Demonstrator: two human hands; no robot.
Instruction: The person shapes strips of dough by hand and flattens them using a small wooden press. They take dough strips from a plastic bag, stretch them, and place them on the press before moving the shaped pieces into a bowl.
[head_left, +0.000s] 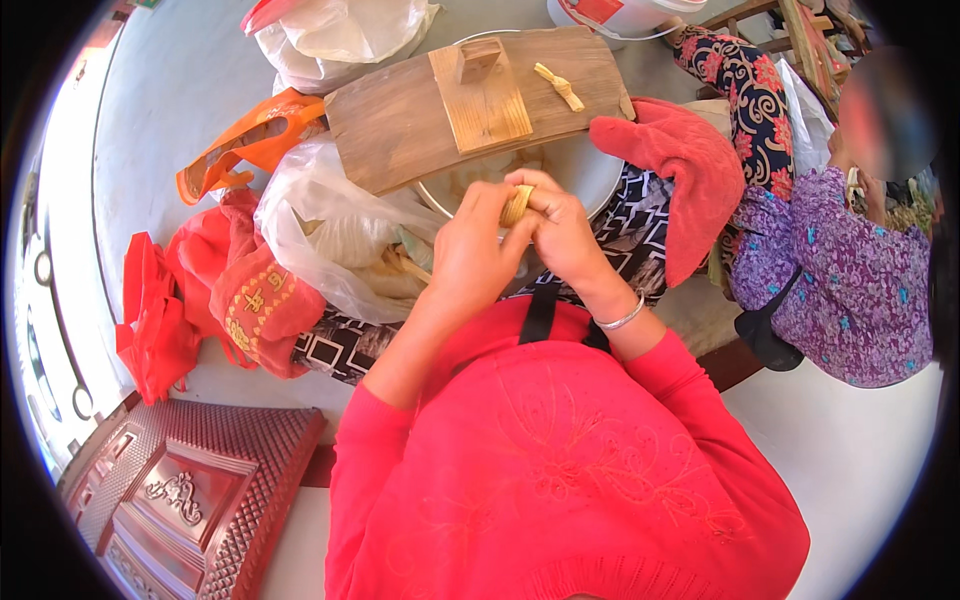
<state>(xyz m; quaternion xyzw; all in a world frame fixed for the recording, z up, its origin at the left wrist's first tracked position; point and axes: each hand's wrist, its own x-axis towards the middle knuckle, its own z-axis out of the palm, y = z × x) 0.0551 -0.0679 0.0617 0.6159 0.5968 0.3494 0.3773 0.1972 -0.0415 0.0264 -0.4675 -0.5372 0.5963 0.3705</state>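
My left hand [478,245] and my right hand [555,225] are closed together on a small folded yellowish strip [515,205], held over a metal basin [437,192] near my lap. A wooden board [375,140] lies across the basin, with a smaller board and upright block [478,105] on it. Another knotted yellowish piece [560,88] lies on the board's right part. Just left of my hands, a translucent plastic bag [330,220] holds pale contents that I cannot make out clearly.
A red cloth [700,200] drapes at the right, beside a person in purple floral clothing [840,280]. An orange bag [250,150], red bags [155,320], a white sack [330,40], a white bucket [605,15], wooden chair frame [810,50] and reddish-brown carved panel [190,495] surround me.
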